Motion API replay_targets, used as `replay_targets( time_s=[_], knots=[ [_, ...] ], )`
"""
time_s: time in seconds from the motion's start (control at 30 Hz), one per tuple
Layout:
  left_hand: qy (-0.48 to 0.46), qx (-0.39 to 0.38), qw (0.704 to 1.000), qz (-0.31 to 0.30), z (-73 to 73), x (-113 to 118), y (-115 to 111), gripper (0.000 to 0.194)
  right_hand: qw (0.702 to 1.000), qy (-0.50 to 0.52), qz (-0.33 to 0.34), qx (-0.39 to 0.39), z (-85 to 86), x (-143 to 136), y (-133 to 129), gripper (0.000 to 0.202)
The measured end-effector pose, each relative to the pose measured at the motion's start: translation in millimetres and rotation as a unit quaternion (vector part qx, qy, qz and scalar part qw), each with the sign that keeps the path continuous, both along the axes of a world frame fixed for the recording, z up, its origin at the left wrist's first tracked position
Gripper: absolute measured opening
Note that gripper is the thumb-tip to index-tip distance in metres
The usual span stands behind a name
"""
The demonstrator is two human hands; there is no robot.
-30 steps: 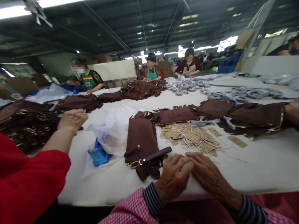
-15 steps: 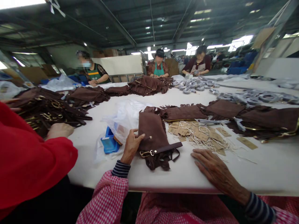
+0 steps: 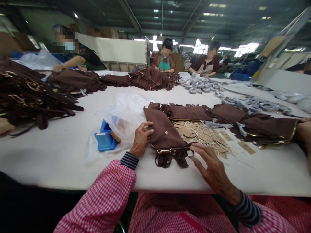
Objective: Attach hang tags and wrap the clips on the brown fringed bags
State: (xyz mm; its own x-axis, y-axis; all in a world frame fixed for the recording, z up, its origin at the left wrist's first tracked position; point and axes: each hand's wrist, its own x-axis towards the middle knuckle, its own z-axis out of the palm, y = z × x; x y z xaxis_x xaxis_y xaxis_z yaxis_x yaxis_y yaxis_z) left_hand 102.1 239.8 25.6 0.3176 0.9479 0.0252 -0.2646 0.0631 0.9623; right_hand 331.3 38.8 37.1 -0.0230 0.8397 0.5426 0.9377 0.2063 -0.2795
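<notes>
A dark brown fringed bag (image 3: 162, 126) lies on the table in front of me, its fringe towards me. My left hand (image 3: 142, 138) has its fingers curled on the bag's left edge, gripping it. Across the lower part runs a brown wrist strap (image 3: 179, 149) with a gold clasp (image 3: 164, 151). My right hand (image 3: 211, 165) is at the strap's right end, fingers apart, the fingertips touching or just beside it. Right of the bag, a heap of tan paper tags (image 3: 206, 137) with white strings partly tucks under more brown bags (image 3: 191, 112).
A blue plastic holder (image 3: 107, 137) and clear plastic bags (image 3: 126, 106) are left of my left hand. Brown bags with gold hardware (image 3: 29, 90) pile up far left. Grey coiled straps (image 3: 257, 103) lie at the back right. Co-workers' hands reach in at both sides; others work across the table.
My right hand has lifted from the table and moved left to the strap's end. The bag has turned slightly. The red-sleeved co-worker on the left has moved mostly out of view.
</notes>
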Motion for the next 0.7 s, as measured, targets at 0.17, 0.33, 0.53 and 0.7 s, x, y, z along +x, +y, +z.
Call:
replay_targets(
  time_s=[0.17, 0.33, 0.53, 0.7],
  knots=[
    [-0.004, 0.042, 0.999, 0.001, 7.6, -1, -2, 0.038, 0.997, -0.012, 0.051, -0.062, 29.7, -43, 41, 0.040],
    [0.023, 0.128, 0.991, -0.014, 12.3, -1, -12, 0.036, 0.997, 0.063, 0.047, -0.016, 43.1, -35, 77, 0.050],
    [0.114, 0.249, 0.962, 0.018, 64.2, -10, -11, 0.029, 0.994, 0.076, 0.074, 0.024, 77.1, 0, 93, 0.052],
    [0.217, 0.451, 0.856, -0.126, 169.3, -22, -20, 0.024, 0.986, -0.058, 0.148, 0.057, 155.5, -4, 91, 0.071]
  ],
)
